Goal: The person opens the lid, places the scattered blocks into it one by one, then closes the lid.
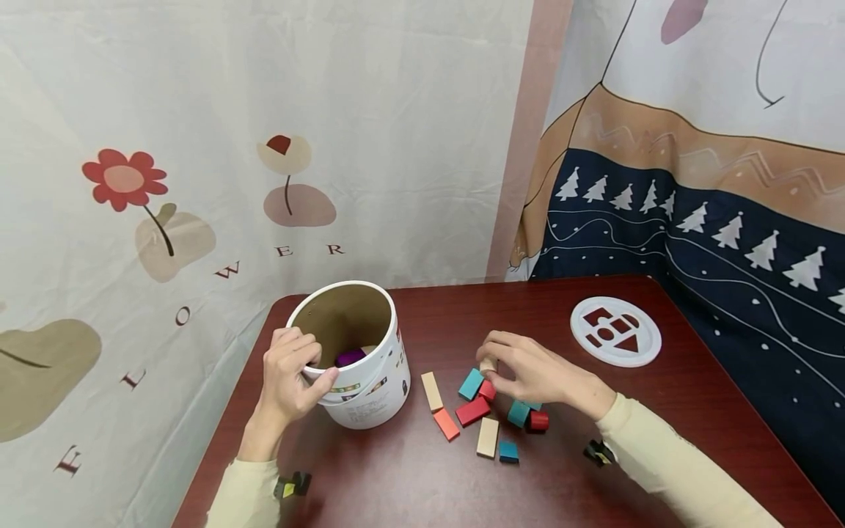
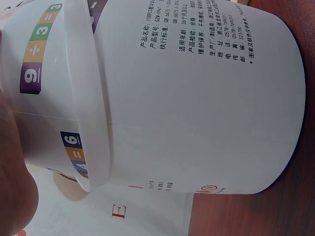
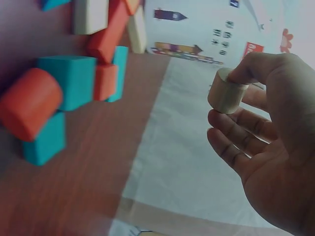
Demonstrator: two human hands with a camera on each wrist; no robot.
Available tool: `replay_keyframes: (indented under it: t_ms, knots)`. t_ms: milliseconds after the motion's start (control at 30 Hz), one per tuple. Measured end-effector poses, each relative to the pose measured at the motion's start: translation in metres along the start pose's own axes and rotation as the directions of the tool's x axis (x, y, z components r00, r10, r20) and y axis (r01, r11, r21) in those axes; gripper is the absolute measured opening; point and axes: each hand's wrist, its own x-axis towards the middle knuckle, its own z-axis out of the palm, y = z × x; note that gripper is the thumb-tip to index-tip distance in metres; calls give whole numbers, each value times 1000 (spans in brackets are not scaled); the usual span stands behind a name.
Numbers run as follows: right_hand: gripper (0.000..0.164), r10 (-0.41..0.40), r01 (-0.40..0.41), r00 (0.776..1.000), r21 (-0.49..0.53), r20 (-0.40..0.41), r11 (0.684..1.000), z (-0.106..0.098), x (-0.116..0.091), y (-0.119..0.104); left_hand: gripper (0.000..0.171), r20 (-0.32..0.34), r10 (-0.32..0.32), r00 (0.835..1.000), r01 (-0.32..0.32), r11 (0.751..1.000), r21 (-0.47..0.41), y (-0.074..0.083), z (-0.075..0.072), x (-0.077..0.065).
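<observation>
My left hand (image 1: 288, 370) grips the near left rim of a white bucket (image 1: 370, 400), fingers curled over the edge and thumb outside. A purple block (image 1: 350, 357) shows inside the bucket. Between thumb and fingertips, my right hand (image 1: 528, 367) pinches a natural-wood cylinder block (image 3: 227, 92), held above the loose blocks. Below it lie a teal block (image 1: 472, 384), a red block (image 1: 472, 411), another teal block (image 1: 518, 413) and a red cylinder (image 1: 538, 421). In the left wrist view the bucket's printed wall (image 2: 197, 113) and its handle band (image 2: 88, 88) fill most of the picture.
Closer to the bucket are a long wooden block (image 1: 432, 391) and an orange block (image 1: 447, 424). Nearer the front lie another wooden block (image 1: 488, 438) and a blue block (image 1: 508, 452). A white round lid with shaped holes (image 1: 581, 339) rests at the table's (image 1: 700, 440) back right. Printed cloth (image 1: 422, 147) hangs behind.
</observation>
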Motion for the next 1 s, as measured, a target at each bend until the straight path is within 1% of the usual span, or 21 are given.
replay_keyframes:
  t_ms: [233, 533, 667, 1000]
  knots:
    - [21, -39, 39, 998, -5, -48, 999, -15, 20, -8, 44, 7, 2, 1000, -2, 1000, -1, -1, -1, 1]
    - [22, -82, 81, 995, -27, -64, 996, -31, 49, -19, 47, 10, -2, 1000, 2, 1000, 3, -2, 0, -1]
    - [21, -110, 107, 991, -46, -81, 993, -35, 63, -24, 48, 9, -1, 1000, 1, 1000, 3, -2, 0, -2]
    - [20, -180, 175, 975, -49, -130, 983, -39, 100, -39, 45, 15, -3, 1000, 4, 1000, -2, -3, -1, -2]
